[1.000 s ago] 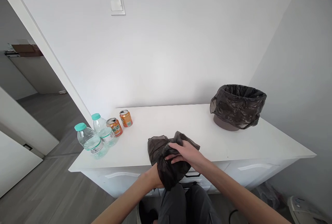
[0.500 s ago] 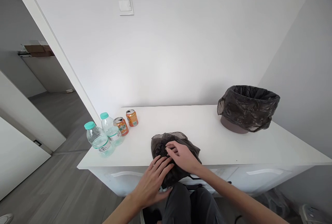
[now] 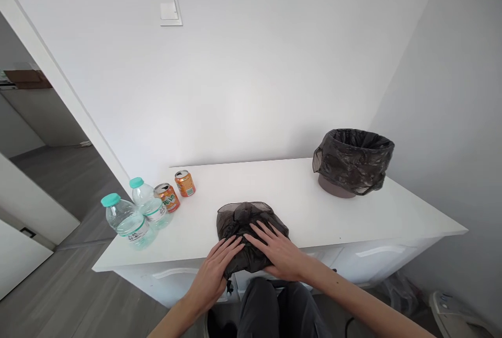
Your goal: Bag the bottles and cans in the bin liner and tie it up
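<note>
- The lining of the brown trash bin is looking finished: a black plastic liner is covering it, folding outward over the rim and gaping wide at the top.
- The shaping of the black garbage bag is seeming only partly done; it is lying bunched at the front of the desk, around the middle, its lower part hanging over the edge. A gathered lump is sticking up on top, perhaps a knot. Whether anything is filling the bag, one cannot tell.
- The person's left hand and right hand are resting on this bag from either side, fingers outspread and flattened, apparently pressing rather than gripping.
- Two clear water bottles with turquoise caps are standing close together at the desk's left end, not being handled.
- Two orange soda cans are standing beyond them, one just beside the farther bottle, the other nearer the wall.
- Counting the rest: one bin is standing toward the right, one liner is covering it, one bunched bag is lying under the hands.
</note>
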`<state>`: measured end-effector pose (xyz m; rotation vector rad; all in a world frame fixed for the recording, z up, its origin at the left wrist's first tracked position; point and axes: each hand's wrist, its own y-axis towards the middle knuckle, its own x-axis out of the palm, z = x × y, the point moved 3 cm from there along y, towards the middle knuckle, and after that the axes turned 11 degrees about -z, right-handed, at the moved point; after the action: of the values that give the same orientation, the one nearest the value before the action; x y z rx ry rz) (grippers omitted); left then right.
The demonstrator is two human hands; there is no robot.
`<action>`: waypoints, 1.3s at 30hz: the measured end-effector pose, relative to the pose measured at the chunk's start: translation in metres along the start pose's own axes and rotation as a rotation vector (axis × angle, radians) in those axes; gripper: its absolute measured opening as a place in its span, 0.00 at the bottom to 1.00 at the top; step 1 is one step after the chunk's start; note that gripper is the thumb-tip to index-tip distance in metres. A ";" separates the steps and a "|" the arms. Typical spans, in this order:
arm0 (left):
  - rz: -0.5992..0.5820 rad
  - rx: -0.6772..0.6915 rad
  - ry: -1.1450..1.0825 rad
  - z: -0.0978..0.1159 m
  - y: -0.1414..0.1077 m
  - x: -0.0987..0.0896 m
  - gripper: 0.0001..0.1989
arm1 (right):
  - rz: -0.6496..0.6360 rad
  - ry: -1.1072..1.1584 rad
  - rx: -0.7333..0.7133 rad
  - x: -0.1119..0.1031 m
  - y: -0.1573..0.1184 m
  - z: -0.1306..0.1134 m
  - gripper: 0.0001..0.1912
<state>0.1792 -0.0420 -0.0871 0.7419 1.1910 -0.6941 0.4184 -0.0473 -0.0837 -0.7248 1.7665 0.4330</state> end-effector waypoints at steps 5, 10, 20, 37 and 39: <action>-0.023 0.080 0.028 0.019 0.037 -0.015 0.45 | 0.057 -0.108 0.130 0.008 -0.029 0.046 0.48; 0.019 0.065 0.016 0.018 0.066 -0.020 0.35 | 0.084 -0.071 0.312 0.003 -0.098 0.104 0.52; 0.123 -0.027 -0.175 0.031 0.095 -0.017 0.20 | 0.212 0.026 0.383 -0.004 -0.143 0.101 0.43; -0.024 -0.008 -0.201 0.050 0.107 0.011 0.16 | 0.154 -0.009 0.209 -0.003 -0.129 0.088 0.43; -0.041 -0.152 -0.324 0.044 0.112 0.005 0.12 | 0.177 0.086 0.262 -0.015 -0.134 0.095 0.35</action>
<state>0.2942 -0.0127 -0.0674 0.4586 0.9518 -0.7185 0.5793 -0.0844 -0.0895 -0.4088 1.9324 0.2832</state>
